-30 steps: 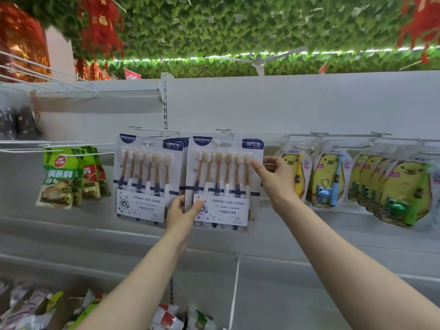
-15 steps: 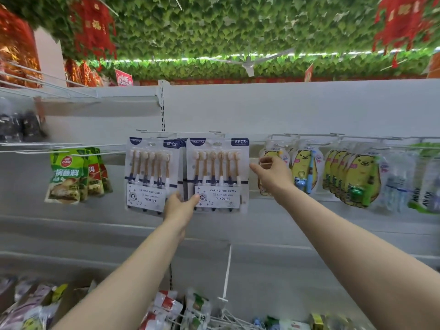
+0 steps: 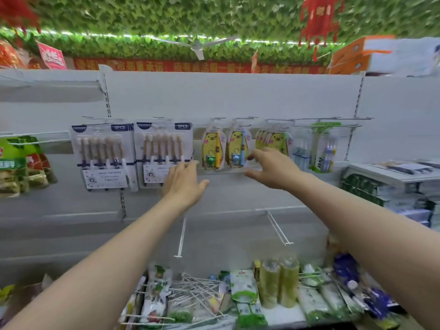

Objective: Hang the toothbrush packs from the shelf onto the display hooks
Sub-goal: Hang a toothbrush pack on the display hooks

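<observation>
Both hands are empty with fingers spread: left hand (image 3: 184, 181) brushes the right 6-pack (image 3: 163, 152) on its hook, right hand (image 3: 271, 169) sits near the yellow bear packs (image 3: 223, 147). A careless swipe could knock a pack off.

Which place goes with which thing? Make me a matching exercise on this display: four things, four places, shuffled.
Things:
1. left hand
2. right hand
3. green snack bags
4. loose white hooks

Places:
A. lying on the bottom shelf
B. hanging at the far left
C. over the lower right corner of a six-piece toothbrush pack
D. just right of the yellow bear toothbrush packs

Pairs: 1-C, 2-D, 3-B, 4-A
</observation>
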The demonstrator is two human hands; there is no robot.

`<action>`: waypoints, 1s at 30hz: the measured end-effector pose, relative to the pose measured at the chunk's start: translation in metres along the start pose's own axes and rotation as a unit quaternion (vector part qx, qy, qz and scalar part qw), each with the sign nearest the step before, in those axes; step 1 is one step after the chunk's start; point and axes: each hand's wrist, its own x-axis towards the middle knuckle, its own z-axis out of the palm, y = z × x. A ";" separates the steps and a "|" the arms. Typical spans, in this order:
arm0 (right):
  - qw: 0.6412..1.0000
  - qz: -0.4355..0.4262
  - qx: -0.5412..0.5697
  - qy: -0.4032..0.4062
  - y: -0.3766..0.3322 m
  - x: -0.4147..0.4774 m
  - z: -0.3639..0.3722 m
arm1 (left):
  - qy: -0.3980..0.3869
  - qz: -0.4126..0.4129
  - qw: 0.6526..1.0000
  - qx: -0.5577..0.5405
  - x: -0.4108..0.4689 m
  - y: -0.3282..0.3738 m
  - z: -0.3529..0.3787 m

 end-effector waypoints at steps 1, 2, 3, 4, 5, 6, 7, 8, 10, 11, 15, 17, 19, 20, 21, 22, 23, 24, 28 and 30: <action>1.000 0.006 -0.006 -0.004 0.010 -0.009 -0.004 | -0.008 0.010 1.000 0.003 -0.003 0.013 0.003; 1.000 0.015 -0.008 -0.007 0.020 -0.017 -0.008 | -0.013 0.022 1.000 0.004 -0.005 0.027 0.006; 1.000 0.026 -0.010 -0.009 0.030 -0.025 -0.012 | -0.017 0.034 0.999 0.002 -0.006 0.040 0.009; 0.999 0.037 -0.013 -0.009 0.041 -0.032 -0.015 | -0.022 0.044 0.999 -0.003 -0.006 0.053 0.013; 0.999 0.050 -0.017 -0.010 0.053 -0.039 -0.018 | -0.027 0.053 0.998 -0.009 -0.005 0.066 0.017; 0.998 0.059 -0.023 -0.008 0.065 -0.045 -0.021 | -0.034 0.063 0.997 -0.014 -0.004 0.079 0.022; 0.997 0.070 -0.028 -0.009 0.078 -0.050 -0.022 | -0.040 0.071 0.996 -0.019 -0.002 0.092 0.027; 0.996 0.079 -0.031 -0.009 0.092 -0.054 -0.024 | -0.043 0.079 0.996 -0.022 0.000 0.105 0.033; 0.995 0.094 -0.034 -0.015 0.119 -0.060 -0.030 | -0.049 0.092 0.994 -0.023 0.006 0.133 0.045; 0.994 0.101 -0.034 -0.015 0.132 -0.062 -0.034 | -0.053 0.098 0.993 -0.025 0.009 0.147 0.051; 0.991 0.124 -0.040 -0.004 0.198 -0.071 -0.053 | -0.066 0.124 0.989 -0.041 0.028 0.214 0.083; 0.989 0.143 -0.045 -0.004 0.234 -0.074 -0.061 | -0.068 0.136 0.987 -0.048 0.037 0.249 0.101; 0.986 0.158 -0.045 -0.005 0.271 -0.076 -0.066 | -0.072 0.147 0.985 -0.058 0.044 0.284 0.121; 0.986 0.163 -0.045 -0.008 0.291 -0.077 -0.067 | -0.076 0.152 0.983 -0.064 0.048 0.301 0.132; 0.985 0.166 -0.047 -0.013 0.309 -0.079 -0.069 | -0.085 0.155 0.982 -0.069 0.051 0.318 0.143; 0.984 0.169 -0.050 -0.018 0.328 -0.082 -0.070 | -0.095 0.157 0.980 -0.074 0.055 0.334 0.155; 0.984 0.171 -0.053 -0.022 0.346 -0.085 -0.070 | -0.105 0.157 0.979 -0.080 0.058 0.350 0.166; 0.983 0.174 -0.055 -0.025 0.364 -0.087 -0.070 | -0.109 0.157 0.978 -0.086 0.061 0.366 0.176; 0.979 0.192 -0.060 -0.026 0.435 -0.099 -0.069 | -0.107 0.164 0.972 -0.129 0.070 0.425 0.219; 0.977 0.202 -0.062 -0.031 0.468 -0.104 -0.067 | -0.116 0.164 0.969 -0.142 0.074 0.451 0.241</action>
